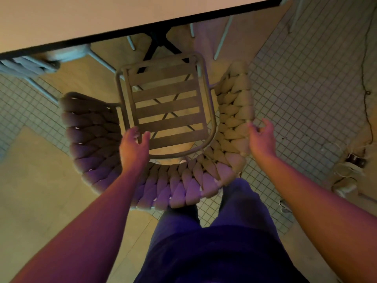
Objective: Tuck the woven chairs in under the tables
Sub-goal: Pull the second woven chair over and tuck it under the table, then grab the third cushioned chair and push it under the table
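Note:
A woven chair (232, 123) with a thick braided wrap-around back and a slatted seat (167, 105) stands right below me, its front facing the table (102, 15). The seat's front edge lies just short of the table's dark rim. My left hand (133, 146) hovers over the seat's rear left corner, fingers apart, holding nothing. My right hand (261, 135) rests against the outer right side of the braided back, fingers curled on its rim. My legs in dark trousers stand directly behind the chair.
A second woven chair (30, 64) sits partly under the table at the left. The table's black pedestal foot (161, 43) and other metal chair legs (223, 37) stand beneath it. Cables and white shoes (346, 168) lie on the tiled floor at the right.

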`<state>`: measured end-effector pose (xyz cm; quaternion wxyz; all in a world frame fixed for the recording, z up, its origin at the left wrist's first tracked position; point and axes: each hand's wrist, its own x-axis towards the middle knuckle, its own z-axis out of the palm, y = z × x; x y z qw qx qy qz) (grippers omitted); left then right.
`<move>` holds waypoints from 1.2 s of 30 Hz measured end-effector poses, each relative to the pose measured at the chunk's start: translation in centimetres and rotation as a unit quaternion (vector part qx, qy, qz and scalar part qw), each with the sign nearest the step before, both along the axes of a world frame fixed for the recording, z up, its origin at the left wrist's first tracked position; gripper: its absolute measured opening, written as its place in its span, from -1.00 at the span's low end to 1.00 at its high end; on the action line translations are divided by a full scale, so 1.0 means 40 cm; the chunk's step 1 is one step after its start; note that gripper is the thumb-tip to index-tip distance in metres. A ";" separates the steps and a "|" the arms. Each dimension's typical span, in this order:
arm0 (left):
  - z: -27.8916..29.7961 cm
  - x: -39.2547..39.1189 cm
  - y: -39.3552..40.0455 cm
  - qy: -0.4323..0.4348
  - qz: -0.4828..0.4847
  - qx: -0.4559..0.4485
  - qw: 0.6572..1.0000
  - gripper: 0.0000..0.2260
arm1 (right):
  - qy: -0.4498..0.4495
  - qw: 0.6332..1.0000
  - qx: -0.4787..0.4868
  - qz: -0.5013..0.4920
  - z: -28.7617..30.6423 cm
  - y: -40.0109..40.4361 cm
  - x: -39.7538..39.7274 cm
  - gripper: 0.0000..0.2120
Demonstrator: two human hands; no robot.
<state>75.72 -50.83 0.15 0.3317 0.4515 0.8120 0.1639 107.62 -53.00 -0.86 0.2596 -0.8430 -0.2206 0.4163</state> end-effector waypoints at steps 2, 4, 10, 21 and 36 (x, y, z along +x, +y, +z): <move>0.025 0.113 0.019 -0.042 -0.027 -0.021 0.999 -0.58 | 0.014 1.000 0.019 0.010 0.018 0.002 0.042 -0.46; 0.048 0.223 0.039 -0.075 -0.047 -0.030 0.996 -0.58 | 0.044 0.998 0.027 0.021 0.031 0.005 0.099 -0.49; 0.087 0.522 0.077 -0.134 -0.026 -0.035 0.990 -0.59 | 0.098 0.993 0.027 0.061 0.052 -0.010 0.343 -0.47; 0.095 1.073 0.158 -0.282 0.041 -0.099 0.953 -0.81 | 0.102 0.994 0.020 0.042 0.082 0.013 0.811 -0.51; 0.086 1.451 0.618 -0.285 0.033 -0.125 0.950 -0.86 | 0.149 0.987 -0.003 0.051 0.111 0.523 1.192 -0.59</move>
